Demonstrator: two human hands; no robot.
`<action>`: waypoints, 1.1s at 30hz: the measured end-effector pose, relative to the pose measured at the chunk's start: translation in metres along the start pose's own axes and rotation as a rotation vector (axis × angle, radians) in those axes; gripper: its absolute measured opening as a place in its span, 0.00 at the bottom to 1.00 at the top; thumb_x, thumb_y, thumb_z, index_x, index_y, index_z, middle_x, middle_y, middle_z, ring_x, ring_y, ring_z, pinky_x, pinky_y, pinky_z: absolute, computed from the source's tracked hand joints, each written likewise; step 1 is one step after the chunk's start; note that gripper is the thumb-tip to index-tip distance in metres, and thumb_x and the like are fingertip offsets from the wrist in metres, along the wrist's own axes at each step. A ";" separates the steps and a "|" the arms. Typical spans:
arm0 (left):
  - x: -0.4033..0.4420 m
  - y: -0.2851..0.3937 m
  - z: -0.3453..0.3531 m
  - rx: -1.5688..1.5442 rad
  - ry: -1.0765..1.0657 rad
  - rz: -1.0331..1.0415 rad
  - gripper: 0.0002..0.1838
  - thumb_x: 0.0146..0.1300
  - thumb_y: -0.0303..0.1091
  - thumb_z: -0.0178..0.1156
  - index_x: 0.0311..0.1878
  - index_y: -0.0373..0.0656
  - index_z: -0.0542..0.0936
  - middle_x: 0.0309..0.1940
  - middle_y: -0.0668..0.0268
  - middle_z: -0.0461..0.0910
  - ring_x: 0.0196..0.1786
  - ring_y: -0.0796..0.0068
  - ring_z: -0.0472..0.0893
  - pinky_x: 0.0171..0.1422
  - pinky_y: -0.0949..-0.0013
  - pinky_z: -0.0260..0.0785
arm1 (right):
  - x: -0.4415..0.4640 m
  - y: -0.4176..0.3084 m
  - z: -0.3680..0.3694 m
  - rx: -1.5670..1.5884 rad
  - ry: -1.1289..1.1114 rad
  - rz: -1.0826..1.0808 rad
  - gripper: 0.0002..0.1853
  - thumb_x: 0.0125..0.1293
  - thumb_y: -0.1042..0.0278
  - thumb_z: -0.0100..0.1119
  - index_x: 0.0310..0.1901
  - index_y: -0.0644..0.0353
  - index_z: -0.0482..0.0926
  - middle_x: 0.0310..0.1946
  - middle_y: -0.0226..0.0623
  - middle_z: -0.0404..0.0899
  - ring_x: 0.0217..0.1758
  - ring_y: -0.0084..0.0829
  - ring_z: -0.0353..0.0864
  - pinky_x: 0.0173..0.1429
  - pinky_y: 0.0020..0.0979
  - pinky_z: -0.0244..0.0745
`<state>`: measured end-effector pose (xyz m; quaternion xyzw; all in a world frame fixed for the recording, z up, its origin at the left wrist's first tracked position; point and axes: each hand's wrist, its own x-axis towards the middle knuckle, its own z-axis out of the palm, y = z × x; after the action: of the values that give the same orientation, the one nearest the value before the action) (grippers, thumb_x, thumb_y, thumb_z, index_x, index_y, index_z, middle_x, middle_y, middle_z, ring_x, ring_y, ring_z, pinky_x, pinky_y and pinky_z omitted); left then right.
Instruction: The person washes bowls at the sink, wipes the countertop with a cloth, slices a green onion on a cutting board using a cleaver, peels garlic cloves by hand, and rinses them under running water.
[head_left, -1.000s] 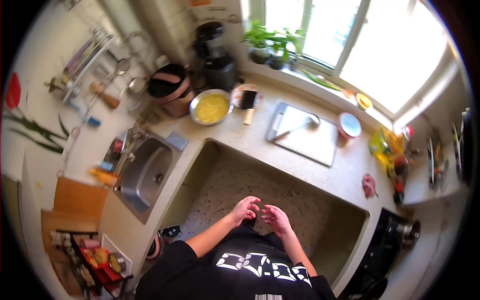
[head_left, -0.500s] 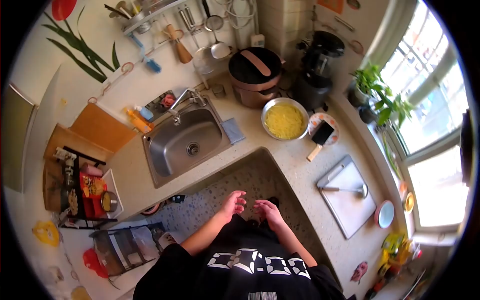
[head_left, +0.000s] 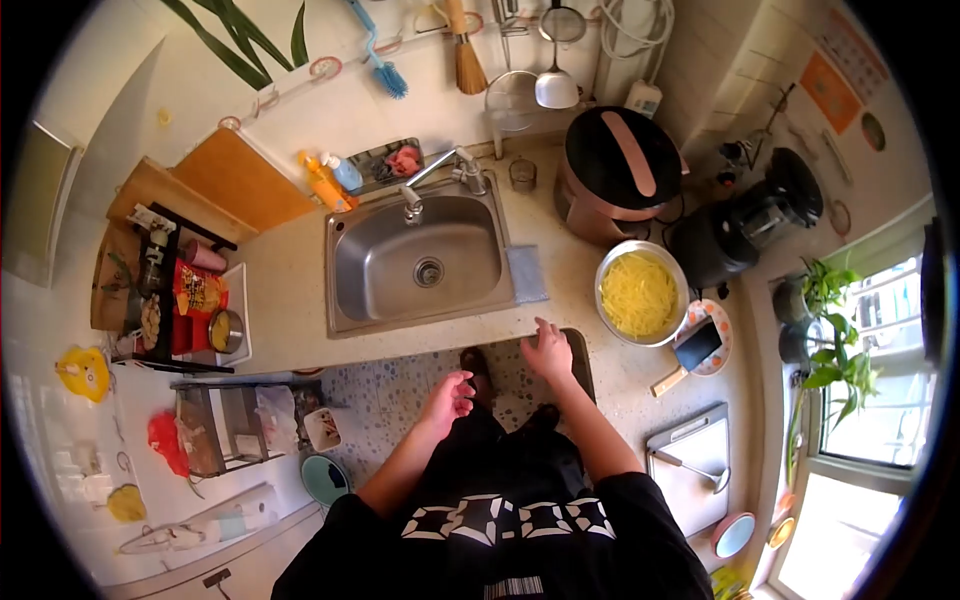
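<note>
My left hand [head_left: 447,401] hangs over the floor in front of the counter, fingers curled loosely apart and holding nothing. Near the counter's front edge, below the sink, is my right hand [head_left: 547,352], empty with its fingers apart. The steel sink [head_left: 365,262] has a faucet [head_left: 432,182] at its back. A grey cloth [head_left: 526,273] lies at the sink's right edge. To the right of my right hand stands a metal bowl [head_left: 603,309] of yellow shreds [head_left: 640,294]. A dark-bladed tool with a wooden handle [head_left: 670,381] rests on a patterned plate [head_left: 723,352].
Behind the bowl stands a large cooker [head_left: 612,180], with a black appliance [head_left: 710,245] to its right. A ladle [head_left: 700,470] lies on a cutting board [head_left: 690,505] at the right. A black rack [head_left: 165,300] stands left, and a green bucket [head_left: 325,479] is on the floor.
The view has swung left toward the sink, and my body has turned with it. My right hand has reached forward to the counter's edge. My hands are further apart than before.
</note>
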<state>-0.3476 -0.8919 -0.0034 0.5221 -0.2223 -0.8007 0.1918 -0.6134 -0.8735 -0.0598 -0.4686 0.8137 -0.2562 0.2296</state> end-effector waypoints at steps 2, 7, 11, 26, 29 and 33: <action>0.015 0.017 -0.006 -0.014 0.003 -0.003 0.16 0.74 0.46 0.54 0.57 0.50 0.80 0.36 0.66 0.82 0.29 0.74 0.79 0.33 0.70 0.72 | 0.033 -0.004 0.013 -0.048 0.059 0.061 0.32 0.60 0.52 0.67 0.64 0.57 0.75 0.53 0.45 0.80 0.58 0.51 0.79 0.59 0.52 0.77; 0.066 0.062 -0.024 0.005 -0.016 -0.047 0.16 0.74 0.45 0.54 0.56 0.50 0.80 0.36 0.66 0.82 0.28 0.74 0.79 0.33 0.71 0.72 | 0.099 -0.011 0.029 -0.170 0.097 0.324 0.36 0.59 0.47 0.70 0.65 0.56 0.74 0.60 0.47 0.75 0.64 0.52 0.76 0.64 0.52 0.75; 0.095 0.099 -0.032 0.039 -0.066 -0.059 0.15 0.74 0.44 0.53 0.55 0.49 0.80 0.36 0.67 0.81 0.27 0.76 0.79 0.33 0.72 0.71 | 0.130 -0.018 0.035 -0.241 0.031 0.524 0.39 0.53 0.44 0.75 0.64 0.54 0.75 0.63 0.45 0.72 0.69 0.50 0.71 0.71 0.50 0.69; 0.180 0.145 -0.015 -0.181 0.058 -0.035 0.19 0.74 0.39 0.57 0.64 0.48 0.75 0.52 0.66 0.81 0.49 0.72 0.82 0.56 0.66 0.75 | 0.156 -0.065 0.115 1.065 -0.093 0.525 0.25 0.62 0.80 0.68 0.58 0.60 0.68 0.48 0.35 0.77 0.50 0.31 0.78 0.57 0.34 0.76; 0.227 0.141 -0.033 -0.395 0.010 0.180 0.20 0.72 0.28 0.55 0.66 0.45 0.72 0.57 0.63 0.82 0.59 0.65 0.82 0.63 0.57 0.76 | 0.172 -0.102 0.148 0.877 -0.295 0.289 0.21 0.69 0.71 0.67 0.59 0.55 0.69 0.41 0.39 0.85 0.43 0.33 0.85 0.47 0.36 0.79; 0.256 0.171 -0.057 -0.479 0.080 0.226 0.21 0.71 0.23 0.49 0.67 0.44 0.72 0.58 0.62 0.81 0.59 0.63 0.81 0.64 0.51 0.77 | 0.246 -0.140 0.129 0.199 -0.118 0.023 0.26 0.71 0.62 0.62 0.67 0.54 0.67 0.32 0.43 0.85 0.35 0.46 0.87 0.42 0.45 0.81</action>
<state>-0.3796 -1.1798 -0.1207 0.4650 -0.0758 -0.7826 0.4068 -0.5560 -1.1759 -0.1025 -0.4482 0.7747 -0.3049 0.3255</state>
